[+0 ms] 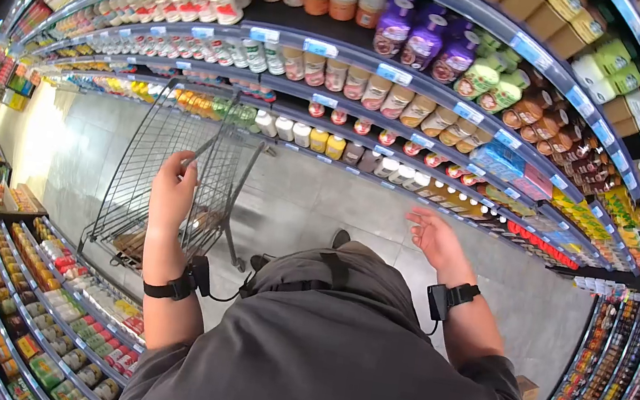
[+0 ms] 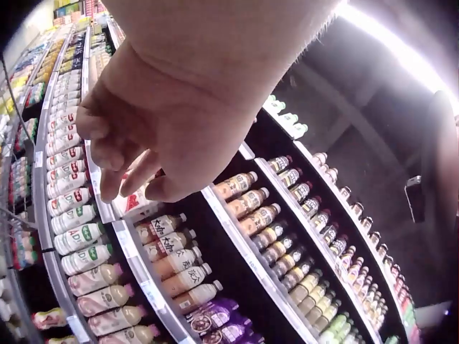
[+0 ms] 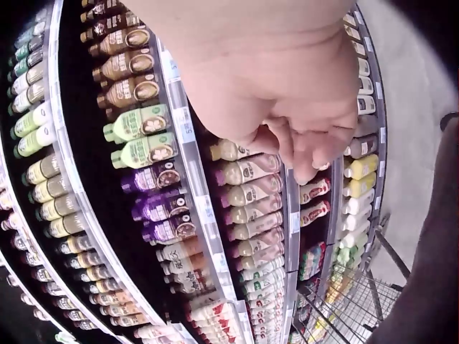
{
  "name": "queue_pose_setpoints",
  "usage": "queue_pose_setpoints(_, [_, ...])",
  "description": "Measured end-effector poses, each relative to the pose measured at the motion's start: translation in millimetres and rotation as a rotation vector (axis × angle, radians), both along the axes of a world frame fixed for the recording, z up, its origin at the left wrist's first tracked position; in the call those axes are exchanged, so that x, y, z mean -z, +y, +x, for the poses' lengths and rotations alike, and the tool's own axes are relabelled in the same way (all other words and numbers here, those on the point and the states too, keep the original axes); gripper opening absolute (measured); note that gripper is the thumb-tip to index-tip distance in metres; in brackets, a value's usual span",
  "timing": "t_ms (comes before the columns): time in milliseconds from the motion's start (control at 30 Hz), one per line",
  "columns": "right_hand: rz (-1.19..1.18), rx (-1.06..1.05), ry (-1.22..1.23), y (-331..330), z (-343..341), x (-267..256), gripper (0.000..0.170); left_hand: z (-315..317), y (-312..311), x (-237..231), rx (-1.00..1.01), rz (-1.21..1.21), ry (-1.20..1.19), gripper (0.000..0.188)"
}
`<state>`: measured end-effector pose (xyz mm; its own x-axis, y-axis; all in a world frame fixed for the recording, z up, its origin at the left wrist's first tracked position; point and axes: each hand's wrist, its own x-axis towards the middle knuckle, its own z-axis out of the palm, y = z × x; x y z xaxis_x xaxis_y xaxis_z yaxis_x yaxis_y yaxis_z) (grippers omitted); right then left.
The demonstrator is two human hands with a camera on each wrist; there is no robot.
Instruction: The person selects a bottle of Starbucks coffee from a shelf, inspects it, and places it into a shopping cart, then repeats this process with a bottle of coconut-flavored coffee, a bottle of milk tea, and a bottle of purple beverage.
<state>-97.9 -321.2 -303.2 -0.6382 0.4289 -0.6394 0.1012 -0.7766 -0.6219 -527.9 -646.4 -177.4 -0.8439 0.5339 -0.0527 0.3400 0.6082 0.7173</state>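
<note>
My left hand (image 1: 174, 192) is held out in front at the left, overlapping a wire shopping cart (image 1: 140, 167) in the head view. In the left wrist view its fingers (image 2: 109, 154) hang loosely curled, and nothing shows in them. Over the floor at the right, my right hand (image 1: 433, 236) has loosely bent fingers and holds nothing. Bottled drinks lie beyond both hands, among them purple-wrapped bottles (image 1: 422, 41) and pale pink bottles (image 3: 251, 190). A brown item (image 1: 130, 243) is low in the cart.
A long curved run of drink shelves (image 1: 341, 47) spans the front. More stocked shelves (image 1: 68, 304) stand behind at the left, and others (image 1: 615, 372) at the right. Grey tiled floor (image 1: 321, 192) lies between. Each wrist wears a strapped camera, such as the black one (image 1: 449, 298) on the right.
</note>
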Motion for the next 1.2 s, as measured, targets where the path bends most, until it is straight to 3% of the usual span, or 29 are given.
queue_pose_setpoints(433, [0.113,0.061,0.019,68,65,-29,0.032,49,103,3,0.124,0.1,-0.004,0.025])
queue_pose_setpoints(767, [0.056,0.07,0.04,79,87,-8,0.032,65,108,-17,0.081,0.019,0.005,0.027])
queue_pose_setpoints(1067, [0.06,-0.002,0.044,78,53,-10,0.034,56,90,-2,0.06,0.051,0.01,0.024])
queue_pose_setpoints(1200, [0.044,-0.037,0.05,87,39,-4,0.033,59,81,-16,-0.005,-0.009,-0.015,0.024])
